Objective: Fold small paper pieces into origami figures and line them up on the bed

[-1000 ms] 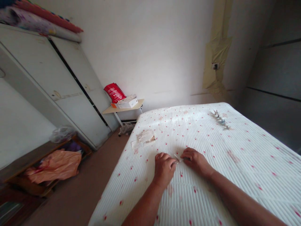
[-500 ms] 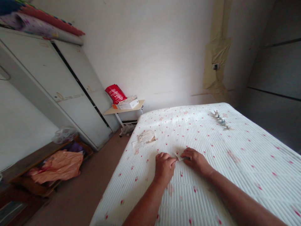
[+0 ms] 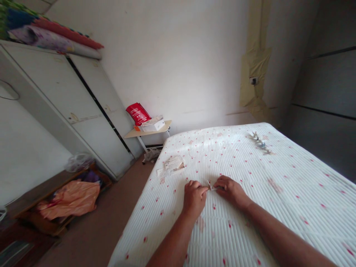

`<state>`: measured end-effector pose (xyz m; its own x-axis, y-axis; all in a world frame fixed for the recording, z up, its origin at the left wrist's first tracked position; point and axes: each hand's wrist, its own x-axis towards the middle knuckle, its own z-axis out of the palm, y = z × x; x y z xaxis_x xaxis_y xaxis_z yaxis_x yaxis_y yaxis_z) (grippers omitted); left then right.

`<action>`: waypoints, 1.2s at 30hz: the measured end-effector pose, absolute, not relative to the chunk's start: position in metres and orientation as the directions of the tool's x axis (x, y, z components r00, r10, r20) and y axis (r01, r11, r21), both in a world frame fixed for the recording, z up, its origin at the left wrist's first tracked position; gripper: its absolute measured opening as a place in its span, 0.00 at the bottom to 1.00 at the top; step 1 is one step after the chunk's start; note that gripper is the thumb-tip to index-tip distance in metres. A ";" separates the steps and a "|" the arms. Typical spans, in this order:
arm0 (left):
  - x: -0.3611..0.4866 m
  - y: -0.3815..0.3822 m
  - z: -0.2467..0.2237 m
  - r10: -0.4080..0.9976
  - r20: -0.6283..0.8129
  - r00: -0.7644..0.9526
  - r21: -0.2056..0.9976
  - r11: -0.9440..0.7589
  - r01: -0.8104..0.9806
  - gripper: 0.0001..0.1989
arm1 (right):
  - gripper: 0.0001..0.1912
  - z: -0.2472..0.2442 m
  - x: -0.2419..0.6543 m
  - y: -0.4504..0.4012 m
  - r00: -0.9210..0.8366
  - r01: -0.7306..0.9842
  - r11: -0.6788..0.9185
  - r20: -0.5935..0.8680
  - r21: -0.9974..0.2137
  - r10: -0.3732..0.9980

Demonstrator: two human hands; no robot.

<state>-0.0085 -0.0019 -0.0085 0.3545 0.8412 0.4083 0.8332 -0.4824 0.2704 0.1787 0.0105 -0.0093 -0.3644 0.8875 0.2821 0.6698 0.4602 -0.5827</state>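
My left hand [image 3: 194, 196] and right hand [image 3: 230, 190] pinch a small folded paper piece [image 3: 210, 187] above the dotted bedspread [image 3: 222, 155]

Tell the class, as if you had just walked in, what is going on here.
A person works with both bare hands low over a spotted, ribbed bed cover. The left hand and the right hand hold a small, pale, thin piece between them; its exact shape is too small to tell. Scraps of printed paper lie beyond the left hand, and a row of small folded-looking pieces lies farther off, to the right.
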 end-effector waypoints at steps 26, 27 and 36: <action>-0.010 -0.001 -0.007 0.803 0.406 0.436 0.160 -0.532 0.832 0.12 | 0.08 0.000 0.168 0.010 -0.408 0.830 0.454 0.204 -0.324 0.890; -0.010 -0.001 -0.006 0.805 0.405 0.433 0.163 -0.529 0.833 0.12 | 0.08 -0.001 0.168 0.010 -0.406 0.829 0.456 0.214 -0.322 0.889; -0.011 -0.002 -0.010 0.810 0.420 0.409 0.217 -0.527 0.822 0.11 | 0.07 -0.008 0.168 0.008 -0.403 0.836 0.474 0.276 -0.277 0.873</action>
<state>-0.0106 -0.0018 -0.0096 0.4090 0.8102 0.4198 0.8217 -0.5271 0.2167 0.1683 0.0076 -0.0075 -0.4029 0.8726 0.2762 0.8361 0.4737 -0.2768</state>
